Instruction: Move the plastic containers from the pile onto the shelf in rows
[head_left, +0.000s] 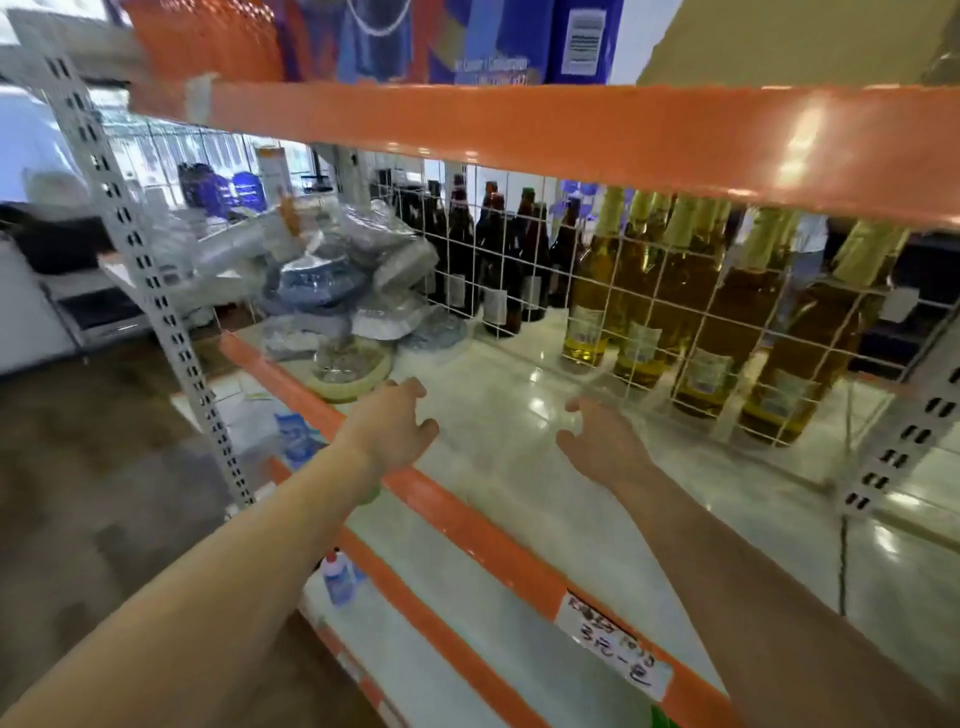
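Both forearms enter nearest the camera and extend over the orange front rail (498, 525) of the shelf (519, 431). Left hand (392, 423) hovers just above that rail, fingers loosely curled and spread, holding nothing. Right hand (597, 441) hovers past the rail over the bare shelf surface, fingers likewise relaxed and parted, holding nothing. Neither hand touches a container.

Plastic containers (337, 291) sit as a jumbled pile at the rail's left end, toward the back of the shelf, many wrapped in clear film. One shallow container (348, 369) lies at the pile's near foot, just beyond the left hand's fingertips.

Behind the rail, a white wire grid (571, 291) closes the back of the shelf; bottles (701, 312) stand behind it, so they are out of the working area. A handwritten label (613, 644) is stuck on the rail nearer the camera.

Judgement: both hands are empty and parted to reach for the pile. The open surface between rail and grid is probably the area reserved for rows; no row is visible yet.
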